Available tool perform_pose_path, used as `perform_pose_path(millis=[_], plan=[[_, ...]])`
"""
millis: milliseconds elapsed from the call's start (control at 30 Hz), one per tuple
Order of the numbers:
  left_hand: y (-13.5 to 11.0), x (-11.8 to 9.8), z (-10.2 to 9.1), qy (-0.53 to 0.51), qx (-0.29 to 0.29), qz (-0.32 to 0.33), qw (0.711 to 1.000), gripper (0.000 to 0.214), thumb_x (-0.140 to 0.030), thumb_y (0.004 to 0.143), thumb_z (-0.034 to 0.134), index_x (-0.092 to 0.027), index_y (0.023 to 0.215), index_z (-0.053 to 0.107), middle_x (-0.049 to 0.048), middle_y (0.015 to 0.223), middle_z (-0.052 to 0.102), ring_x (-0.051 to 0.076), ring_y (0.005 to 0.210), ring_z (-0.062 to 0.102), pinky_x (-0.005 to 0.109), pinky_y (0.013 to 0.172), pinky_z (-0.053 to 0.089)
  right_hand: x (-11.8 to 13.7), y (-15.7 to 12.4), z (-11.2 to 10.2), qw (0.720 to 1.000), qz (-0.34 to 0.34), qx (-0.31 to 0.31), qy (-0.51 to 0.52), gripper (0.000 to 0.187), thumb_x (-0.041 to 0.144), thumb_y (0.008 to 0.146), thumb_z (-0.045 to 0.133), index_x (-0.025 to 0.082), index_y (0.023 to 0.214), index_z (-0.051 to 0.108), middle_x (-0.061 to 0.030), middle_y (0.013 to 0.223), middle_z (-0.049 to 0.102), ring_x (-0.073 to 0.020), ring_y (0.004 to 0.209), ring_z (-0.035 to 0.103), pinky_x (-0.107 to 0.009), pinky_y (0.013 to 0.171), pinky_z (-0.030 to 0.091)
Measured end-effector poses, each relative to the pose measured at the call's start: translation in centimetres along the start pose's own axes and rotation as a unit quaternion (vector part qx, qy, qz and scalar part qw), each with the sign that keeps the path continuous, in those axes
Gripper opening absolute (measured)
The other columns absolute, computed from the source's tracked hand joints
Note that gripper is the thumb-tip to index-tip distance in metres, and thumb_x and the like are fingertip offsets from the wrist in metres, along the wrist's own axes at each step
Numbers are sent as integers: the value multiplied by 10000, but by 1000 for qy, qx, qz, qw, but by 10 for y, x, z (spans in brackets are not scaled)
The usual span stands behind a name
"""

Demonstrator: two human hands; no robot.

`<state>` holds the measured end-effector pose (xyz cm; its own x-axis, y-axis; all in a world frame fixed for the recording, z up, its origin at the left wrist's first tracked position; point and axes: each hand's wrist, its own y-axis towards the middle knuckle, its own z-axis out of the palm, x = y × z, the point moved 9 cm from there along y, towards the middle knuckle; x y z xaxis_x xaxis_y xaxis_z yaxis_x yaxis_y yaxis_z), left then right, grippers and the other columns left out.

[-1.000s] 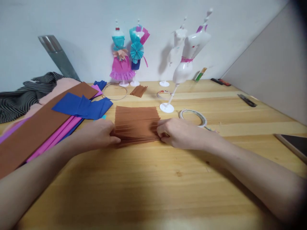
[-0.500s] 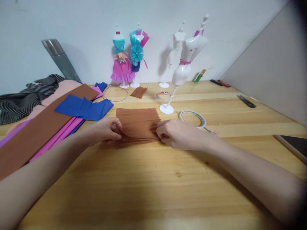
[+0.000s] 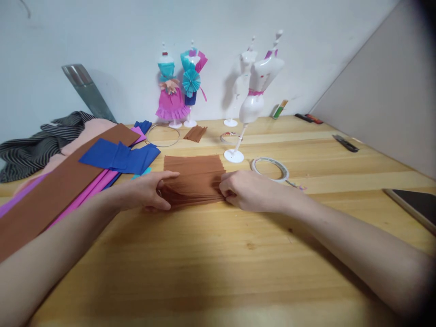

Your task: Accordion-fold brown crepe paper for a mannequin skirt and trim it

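A sheet of brown crepe paper (image 3: 195,175), creased into pleats along its near side, lies flat on the wooden table (image 3: 218,272). At its left edge is my left hand (image 3: 148,190), thumb and index finger spread apart, the index resting on the paper's surface. My right hand (image 3: 241,190) is closed, pinching the near right corner of the sheet. The fingertips of that hand are partly hidden. A smaller pleated brown piece (image 3: 195,133) lies farther back.
On the left are strips of coloured paper, a blue piece (image 3: 119,156) on top, and striped cloth (image 3: 44,141). Dress-form mannequins (image 3: 260,91) stand behind. A tape roll (image 3: 269,169), a cutter knife (image 3: 345,143) and a dark-screened device (image 3: 413,204) lie to the right.
My left thumb and index finger have parted from their pinch, the index now stretched over the paper. My right hand keeps its pinch. The camera view has shifted slightly.
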<state>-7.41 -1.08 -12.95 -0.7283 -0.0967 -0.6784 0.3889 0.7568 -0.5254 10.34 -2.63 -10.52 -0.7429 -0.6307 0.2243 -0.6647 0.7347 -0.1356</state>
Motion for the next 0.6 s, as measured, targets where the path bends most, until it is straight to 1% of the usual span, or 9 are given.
perform_pose_path(millis=[67,133,167,233,333,400,500,600], plan=[[1,0,2,9,-6,4,1000,861,-179,621,651,-234,1428,356,18,936,590,85,529,538,212,440,397,0,0,0,1000,0,0,-2,165,80,736,493,165,657,611,-41,753,650,-110,606,490,-233,590,314],[3,0,4,-3,8,13,1000,744,-198,634,653,-220,1354,470,42,1013,609,73,536,529,216,464,417,0,0,0,1000,1,1,-3,169,74,730,492,166,657,614,-40,751,652,-109,603,492,-231,588,313],[5,1,4,-12,18,17,1000,690,-206,636,658,-213,1312,516,39,1001,621,69,535,525,215,472,422,0,0,0,1000,1,3,-3,168,72,728,495,166,658,616,-41,750,653,-109,603,495,-230,587,314],[8,5,2,-21,35,18,999,629,-214,634,671,-201,1254,567,12,875,642,70,516,514,206,470,409,0,0,0,1000,2,3,-2,163,72,727,502,165,668,621,-44,750,657,-113,608,506,-230,586,316],[12,12,-5,-19,48,14,999,633,-224,625,689,-197,1246,573,-36,673,606,82,486,507,200,456,382,0,0,1,1000,3,2,0,153,79,732,510,166,674,621,-48,750,664,-121,628,529,-229,592,322],[13,16,-11,-13,49,14,999,623,-227,620,692,-196,1232,580,-51,615,586,94,489,517,206,464,386,0,0,1,1000,4,2,-1,154,82,736,506,168,670,616,-48,749,668,-122,635,536,-228,597,326],[12,19,-25,6,27,12,1000,569,-227,609,685,-192,1172,611,-49,613,588,105,508,528,218,485,408,1,0,1,1000,4,1,-2,158,82,734,500,169,669,615,-48,751,672,-120,635,534,-226,599,326],[7,18,-38,58,-8,0,998,564,-256,633,664,-186,1188,595,-49,602,572,114,489,519,231,471,396,1,0,1,1000,1,2,-1,159,76,727,501,168,671,618,-47,752,673,-116,634,529,-224,595,322]])
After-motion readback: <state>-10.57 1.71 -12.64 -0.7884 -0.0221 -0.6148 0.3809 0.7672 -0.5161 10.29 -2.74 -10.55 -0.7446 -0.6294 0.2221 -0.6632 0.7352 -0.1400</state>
